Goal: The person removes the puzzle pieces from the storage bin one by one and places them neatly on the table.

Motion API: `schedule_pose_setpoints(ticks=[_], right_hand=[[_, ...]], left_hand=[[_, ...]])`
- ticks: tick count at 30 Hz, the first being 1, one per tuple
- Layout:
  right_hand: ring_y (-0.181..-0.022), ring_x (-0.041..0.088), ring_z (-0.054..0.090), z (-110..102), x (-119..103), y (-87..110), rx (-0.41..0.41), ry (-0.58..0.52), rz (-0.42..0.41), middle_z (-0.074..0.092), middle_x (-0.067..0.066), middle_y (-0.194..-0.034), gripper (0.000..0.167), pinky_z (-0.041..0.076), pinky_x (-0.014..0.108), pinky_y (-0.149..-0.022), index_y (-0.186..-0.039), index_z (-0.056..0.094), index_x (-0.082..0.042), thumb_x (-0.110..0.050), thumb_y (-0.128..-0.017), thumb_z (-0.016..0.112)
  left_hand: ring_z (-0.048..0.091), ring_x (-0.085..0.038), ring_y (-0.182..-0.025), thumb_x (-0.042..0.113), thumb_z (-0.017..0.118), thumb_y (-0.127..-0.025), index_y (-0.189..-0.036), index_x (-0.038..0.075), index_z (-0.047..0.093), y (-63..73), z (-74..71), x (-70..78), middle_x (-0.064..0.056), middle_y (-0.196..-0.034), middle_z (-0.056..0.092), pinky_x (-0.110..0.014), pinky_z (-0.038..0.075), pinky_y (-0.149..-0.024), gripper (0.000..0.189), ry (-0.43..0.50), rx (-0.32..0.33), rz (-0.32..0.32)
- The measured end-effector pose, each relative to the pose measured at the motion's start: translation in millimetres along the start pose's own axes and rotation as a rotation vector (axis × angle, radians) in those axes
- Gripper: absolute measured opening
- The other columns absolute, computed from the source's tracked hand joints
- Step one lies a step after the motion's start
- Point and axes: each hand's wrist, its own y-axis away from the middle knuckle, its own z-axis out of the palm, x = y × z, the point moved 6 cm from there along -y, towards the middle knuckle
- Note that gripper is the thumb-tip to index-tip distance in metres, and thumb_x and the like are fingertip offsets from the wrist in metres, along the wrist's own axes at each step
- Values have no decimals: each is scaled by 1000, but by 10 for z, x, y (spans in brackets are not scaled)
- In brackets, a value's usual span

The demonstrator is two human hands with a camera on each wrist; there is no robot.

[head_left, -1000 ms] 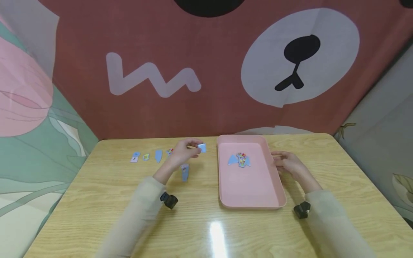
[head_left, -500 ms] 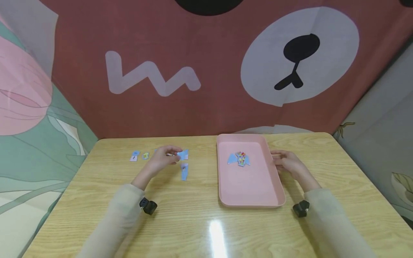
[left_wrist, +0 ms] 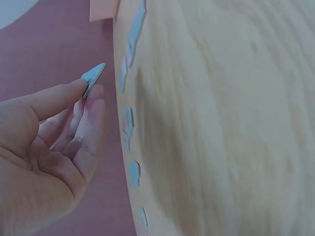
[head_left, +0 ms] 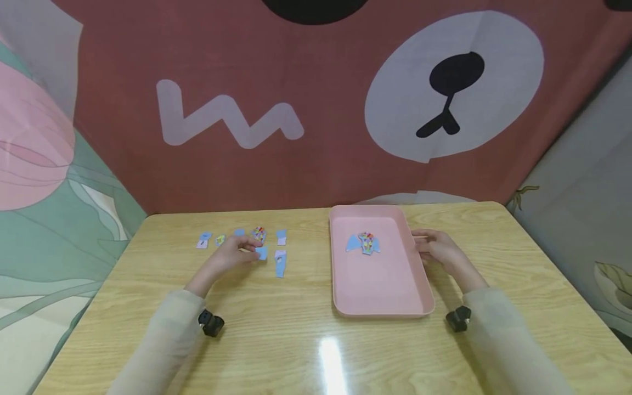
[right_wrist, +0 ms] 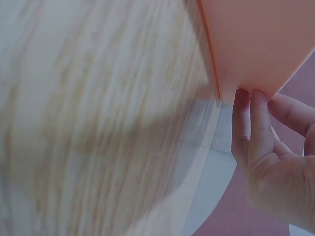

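In the head view my left hand (head_left: 231, 254) pinches a small light-blue card piece (head_left: 261, 253) between thumb and fingertips, just above the table. The left wrist view shows the same piece (left_wrist: 93, 77) tilted, held by its lower end. Close to that hand lie a colourful patterned piece (head_left: 259, 234), a blue-and-white piece (head_left: 281, 237) and a long blue piece (head_left: 280, 264). My right hand (head_left: 441, 251) touches the right side of a pink tray (head_left: 385, 291). In the right wrist view its fingers (right_wrist: 261, 123) rest against the tray's outer wall, near the rim.
Joined blue and multicoloured pieces (head_left: 366, 243) lie in the upper part of the tray. Farther left on the wooden table (head_left: 276, 340) are a yellowish piece (head_left: 220, 240) and a blue-and-white one (head_left: 203, 241). A printed red-brown cloth (head_left: 237, 175) hangs behind the table.
My left hand has moved left and slightly nearer with the blue piece, uncovering the patterned piece and the blue-and-white piece. The right hand stays at the tray.
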Motion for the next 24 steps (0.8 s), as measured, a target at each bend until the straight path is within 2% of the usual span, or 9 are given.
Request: schedule_pose_setpoints(ticks=[6,12,18,24], right_hand=[[-96,2,61,1,8,-5,12,7,10,33,35,-145,56,54,17,-81,-145,26,11,-4,-96,49],[-95,0,61,3,9,1,7,0,7,33,36,-145,56,54,16,-81,-145,26,11,-4,-96,49],[-97,1,61,2,13,2,4,0,10,32,35,-146,56,54,17,-82,-145,25,10,-4,-97,48],[-95,1,61,5,6,8,2,-2,3,33,35,-145,56,54,17,-81,-145,25,11,-5,-97,48]], left_hand=[[57,-19,-91,5,63,-89,-114,-8,62,28,-36,-134,-17,-102,62,-27,55,-75,29,-49,1,-25],[59,-15,-88,7,64,-89,-114,-7,62,31,-16,-217,-16,-102,63,-26,55,-73,28,-57,-20,-70],[59,-11,-81,5,63,-89,-112,-7,63,7,12,-242,-15,-99,64,-24,55,-70,26,-52,-28,-76],[59,-12,-83,5,62,-90,-112,-6,63,13,23,-237,-14,-99,64,-27,56,-72,25,-44,-24,-95]])
